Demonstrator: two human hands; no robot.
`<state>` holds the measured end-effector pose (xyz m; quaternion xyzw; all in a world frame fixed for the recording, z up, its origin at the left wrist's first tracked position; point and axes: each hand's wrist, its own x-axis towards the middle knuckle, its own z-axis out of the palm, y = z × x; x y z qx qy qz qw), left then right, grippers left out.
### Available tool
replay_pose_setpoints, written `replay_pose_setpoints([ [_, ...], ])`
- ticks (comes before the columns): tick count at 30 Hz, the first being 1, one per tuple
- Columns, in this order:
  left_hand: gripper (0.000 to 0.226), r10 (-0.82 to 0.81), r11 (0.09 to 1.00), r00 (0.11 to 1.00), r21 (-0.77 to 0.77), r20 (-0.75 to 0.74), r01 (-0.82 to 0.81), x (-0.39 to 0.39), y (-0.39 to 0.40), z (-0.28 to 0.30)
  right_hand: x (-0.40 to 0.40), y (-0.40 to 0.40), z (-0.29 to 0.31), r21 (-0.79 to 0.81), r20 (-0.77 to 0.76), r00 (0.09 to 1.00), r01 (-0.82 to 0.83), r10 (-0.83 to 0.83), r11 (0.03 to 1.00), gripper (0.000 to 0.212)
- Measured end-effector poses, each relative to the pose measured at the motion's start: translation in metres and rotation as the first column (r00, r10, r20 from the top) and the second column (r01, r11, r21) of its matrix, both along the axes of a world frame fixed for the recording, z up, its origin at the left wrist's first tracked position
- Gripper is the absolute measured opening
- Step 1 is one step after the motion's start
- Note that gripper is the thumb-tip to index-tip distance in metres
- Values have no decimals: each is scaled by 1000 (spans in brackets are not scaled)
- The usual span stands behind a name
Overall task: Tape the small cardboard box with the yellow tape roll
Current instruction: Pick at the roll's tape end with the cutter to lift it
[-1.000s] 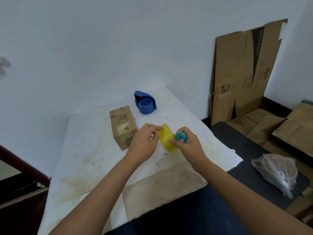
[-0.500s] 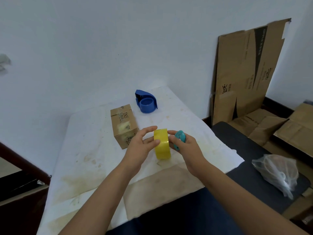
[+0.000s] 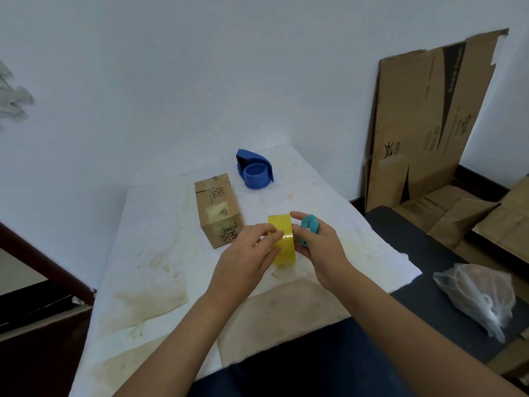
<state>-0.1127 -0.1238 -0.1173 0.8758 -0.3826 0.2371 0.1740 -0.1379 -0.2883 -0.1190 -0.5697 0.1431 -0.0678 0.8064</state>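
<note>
The yellow tape roll (image 3: 283, 242) stands on edge above the white table (image 3: 160, 253), held between both hands. My left hand (image 3: 246, 259) grips its left side, thumb and fingertips lying across the roll's outer face. My right hand (image 3: 320, 247) presses the right side and also holds a small teal cutter (image 3: 310, 224) in its fingers. The small cardboard box (image 3: 217, 207), brown with printed letters and old tape marks, lies on the table just behind and left of the roll, touched by neither hand.
A blue tape dispenser (image 3: 254, 170) sits behind the box near the wall. Flattened cardboard (image 3: 423, 118) leans on the wall at right, with more pieces on the floor. A clear plastic bag (image 3: 481, 296) lies on a dark surface to the right.
The roll has turned from tilted to upright on edge and lifted slightly. My left fingers have slid onto its outer face. My right hand has shifted to its right side.
</note>
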Motion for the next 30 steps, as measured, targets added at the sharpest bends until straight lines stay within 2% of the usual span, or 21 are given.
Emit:
replay_pose_setpoints([
  [4, 22, -4, 1000, 1000, -5, 26, 4, -1, -3, 1, -2, 2, -2, -35, -3, 1000, -14, 14, 999, 26],
  [10, 24, -48, 993, 995, 110, 84, 39, -1, -1, 1, -7, 0, -7, -115, -7, 999, -52, 51, 992, 27],
  [14, 19, -129, 987, 991, 102, 42, 124, 2, 2, 2, -10, 0, -5, -108, -15, 998, -61, 60, 992, 19],
  [17, 38, -128, 992, 987, 5, -100, 129, 5, 6, 3, -8, -1, 1, -93, -24, 999, -43, 41, 995, 15],
  [19, 51, -39, 999, 980, -31, -195, 34, 9, 6, 8, -3, -2, 4, -116, -44, 997, -62, 57, 991, 24],
  [22, 46, 18, 1000, 970, 10, -242, -16, 15, 3, 14, 1, 0, 8, -242, -104, 985, -162, 140, 957, 52],
  [24, 42, 35, 999, 975, 42, -221, -27, 19, 4, 16, 3, 1, 8, -298, -120, 978, -198, 169, 934, 60],
  [27, 43, 147, 986, 985, 92, -94, -138, 22, 8, 21, 7, -7, 11, -328, -100, 993, -92, 63, 940, 35],
  [30, 46, 233, 961, 971, 137, 62, -239, 21, 11, 20, 8, -18, 17, -208, -33, 999, -46, 39, 977, 25],
])
